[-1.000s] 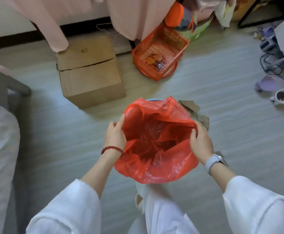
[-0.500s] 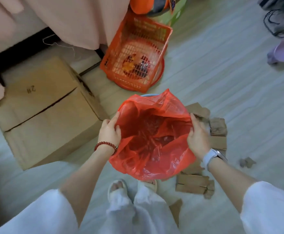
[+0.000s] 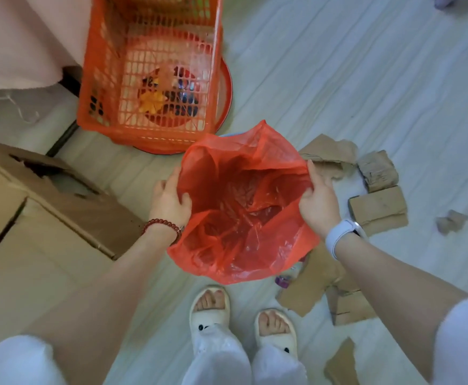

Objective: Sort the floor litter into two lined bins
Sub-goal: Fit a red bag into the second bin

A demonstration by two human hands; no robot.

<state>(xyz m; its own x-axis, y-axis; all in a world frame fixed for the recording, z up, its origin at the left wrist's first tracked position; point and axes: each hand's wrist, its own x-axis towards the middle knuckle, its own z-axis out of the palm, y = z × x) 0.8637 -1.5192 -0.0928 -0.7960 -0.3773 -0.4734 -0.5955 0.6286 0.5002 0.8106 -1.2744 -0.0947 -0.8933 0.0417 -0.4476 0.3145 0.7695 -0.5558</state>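
Note:
A red plastic bin liner (image 3: 244,207) is spread open over a bin whose blue rim (image 3: 228,134) barely shows at the far side. My left hand (image 3: 170,200) grips the liner's left edge, thumb inside. My right hand (image 3: 317,200) grips the right edge. Torn cardboard pieces (image 3: 377,208) lie on the floor right of the bin, more cardboard (image 3: 308,290) lies near my feet, and a small crumpled scrap (image 3: 451,220) sits farther right. A small bottle with a purple cap (image 3: 285,279) peeks out under the liner.
An orange mesh basket (image 3: 149,68) stands just behind the bin, on a round red tray. A large cardboard box (image 3: 41,218) fills the left side. Pink fabric (image 3: 19,40) hangs at the top left. My slippered feet (image 3: 241,318) stand just below the bin.
The view has tilted down and closer, so more floor cardboard and my feet show. Both hands stay on the liner's edges, which are pulled wider.

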